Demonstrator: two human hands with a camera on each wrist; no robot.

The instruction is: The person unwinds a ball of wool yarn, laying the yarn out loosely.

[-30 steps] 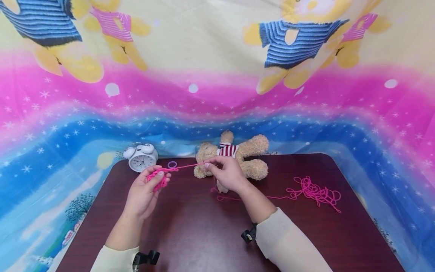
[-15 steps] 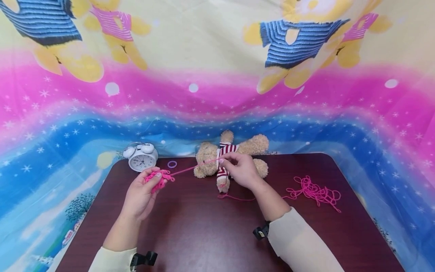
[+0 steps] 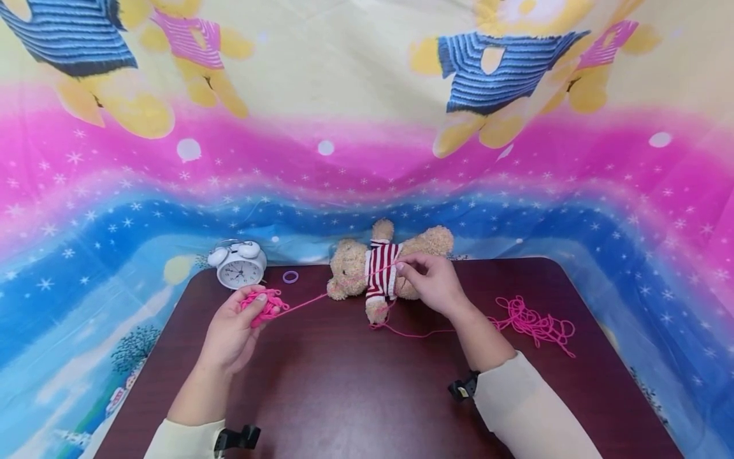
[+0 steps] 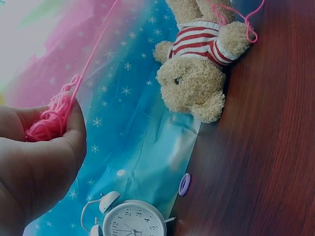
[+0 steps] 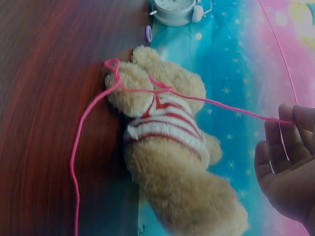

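My left hand (image 3: 232,335) grips a bundle of pink yarn (image 3: 266,306) between thumb and fingers, above the table's left side. From the bundle a strand (image 3: 306,302) runs taut to my right hand (image 3: 432,284), which pinches it between thumb and index finger in front of the teddy bear (image 3: 346,264). In the right wrist view the yarn (image 5: 236,109) drops from those fingers, crosses the bear's arm and lies on the table. It leads to a loose pink tangle (image 3: 530,322) at the right. The bear lies on its side in a red-and-white striped shirt.
A white alarm clock (image 3: 241,264) stands at the table's back left corner. Beside it lies a small purple ring (image 3: 290,277). The dark wooden table (image 3: 344,395) backs onto a printed curtain (image 3: 367,159). Both wrists carry black cameras.
My right hand has moved right, drawing out a longer strand from the bundle. My left hand has shifted slightly left, still holding the bundle. The bear's shirt is now more exposed.
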